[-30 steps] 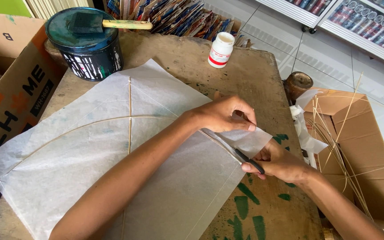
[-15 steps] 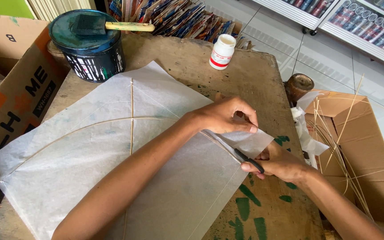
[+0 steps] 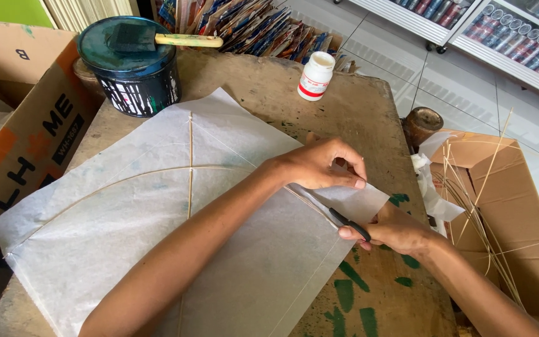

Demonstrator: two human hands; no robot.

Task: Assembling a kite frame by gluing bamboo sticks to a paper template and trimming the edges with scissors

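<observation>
Craft workshop, worn paint-stained worktable [image 3: 269, 93], paint can [image 3: 129, 78], cardboard boxes [image 3: 26, 125]

Bright, even daylight; sharp picture

Soft shadows lie under the forearms on the translucent paper kite [image 3: 157, 212]. The white floor tiles [image 3: 469, 81] at 1 o'clock glare slightly. Focus holds throughout; straight lines bow mildly near the edges, as at the cardboard box [image 3: 7, 143] at 9 o'clock.
</observation>
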